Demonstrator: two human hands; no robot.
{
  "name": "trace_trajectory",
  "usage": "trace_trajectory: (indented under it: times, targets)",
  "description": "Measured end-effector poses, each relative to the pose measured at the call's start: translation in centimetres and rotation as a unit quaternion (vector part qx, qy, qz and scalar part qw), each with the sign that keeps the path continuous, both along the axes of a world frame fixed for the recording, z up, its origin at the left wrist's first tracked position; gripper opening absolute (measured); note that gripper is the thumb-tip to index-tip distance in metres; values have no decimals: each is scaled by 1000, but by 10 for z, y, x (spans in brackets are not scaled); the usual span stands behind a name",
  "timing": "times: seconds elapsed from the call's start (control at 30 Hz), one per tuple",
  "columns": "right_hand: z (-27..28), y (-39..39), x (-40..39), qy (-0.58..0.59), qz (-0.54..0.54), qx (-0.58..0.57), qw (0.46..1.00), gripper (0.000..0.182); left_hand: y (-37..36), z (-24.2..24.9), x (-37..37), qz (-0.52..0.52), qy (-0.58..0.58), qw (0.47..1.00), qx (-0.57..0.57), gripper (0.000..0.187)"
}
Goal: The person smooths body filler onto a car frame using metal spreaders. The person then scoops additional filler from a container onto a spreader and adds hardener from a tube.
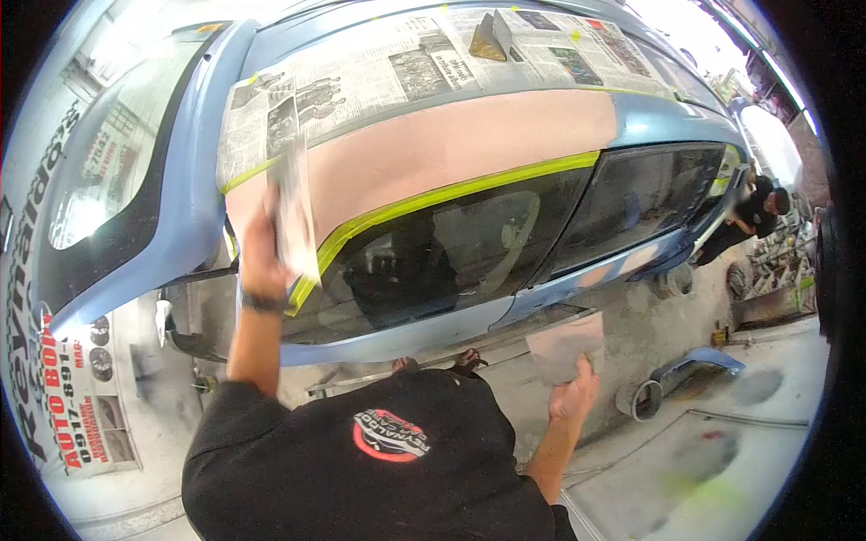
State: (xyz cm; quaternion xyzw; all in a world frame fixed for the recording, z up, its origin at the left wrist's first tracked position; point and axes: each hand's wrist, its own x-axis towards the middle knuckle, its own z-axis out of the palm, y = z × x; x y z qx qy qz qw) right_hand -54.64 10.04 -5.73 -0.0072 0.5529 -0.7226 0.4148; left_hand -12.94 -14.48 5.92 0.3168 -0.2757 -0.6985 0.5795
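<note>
My left hand [259, 248] grips a flat putty spreader [294, 212], smeared by motion, with a pale pinkish face. It overlaps the front end of the pink putty-coated roof edge [451, 135] of a blue car. Low on the right, my right hand [575, 388] holds a rectangular putty board [566, 347] by its lower edge, thumb on top, and the board is pink with a grey patch. Yellow-green masking tape [460, 188] runs along the top of the side window [451, 248], just under the coated strip.
Newspaper [361, 86] covers the roof, and a folded wedge-shaped piece [491, 38] stands on it. At the far right another person [753, 216] is by the car's other end. A round tub [640, 400] and a blue curved part [702, 362] lie on the floor.
</note>
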Motion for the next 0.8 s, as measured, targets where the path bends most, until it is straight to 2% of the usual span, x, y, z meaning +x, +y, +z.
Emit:
trace_trajectory:
  times: [0.03, 0.1, 0.17, 0.23, 0.27, 0.3, 0.33, 0.4, 0.43, 0.47, 0.53, 0.63, 0.7, 0.73, 0.77, 0.8]
  targets:
    - [-4, -3, 9, 8, 18, -20, 1000, 35, 30, -17, -6, 17, -38, 999, -24, 36]
    - [-15, -13, 26, 21, 51, -58, 997, 37, 77, -44, -25, 49, 15, 996, 66, 36]
    - [-14, -28, 42, 60, 85, -91, 990, 38, 103, -53, -50, 116, -13, 985, 130, 39]
    - [9, -49, 68, 103, 151, -143, 973, 41, 119, -54, -54, 15, -4, 991, 131, 41]
    - [34, -62, 84, 126, 197, -179, 955, 43, 122, -54, -59, 11, -39, 994, 101, 37]
    - [48, -71, 94, 219, 248, -212, 919, 47, 123, -62, -62, 33, -202, 979, -2, 34]
    - [60, -77, 105, 307, 296, -241, 872, 52, 124, -70, -64, 82, -364, 924, -86, 31]
    - [103, -84, 136, 473, 354, -247, 768, 54, 115, -50, -79, 75, -311, 941, -107, 34]
    - [116, -89, 145, 551, 375, -251, 702, 56, 105, -49, -87, 66, -166, 982, -55, 38]
    - [113, -93, 141, 630, 388, -212, 638, 57, 99, -48, -89, 54, -18, 998, -4, 42]
    - [96, -99, 118, 764, 400, -128, 491, 58, 95, -26, -79, 25, 38, 998, 35, 37]
    - [73, -75, 101, 698, 499, -77, 508, 55, 90, -16, -69, -8, 94, 993, 68, 37]
    - [80, -60, 105, 491, 471, -90, 728, 44, 86, -22, -70, -20, 126, 986, 110, 37]
    - [75, -48, 101, 371, 467, -88, 798, 40, 85, -35, -71, -65, 91, 992, 62, 43]
    - [69, -39, 99, 243, 454, -80, 854, 37, 85, -45, -75, -113, 54, 992, 16, 48]
    - [71, -38, 111, 241, 457, -132, 846, 37, 87, -43, -82, -135, 49, 989, 31, 45]
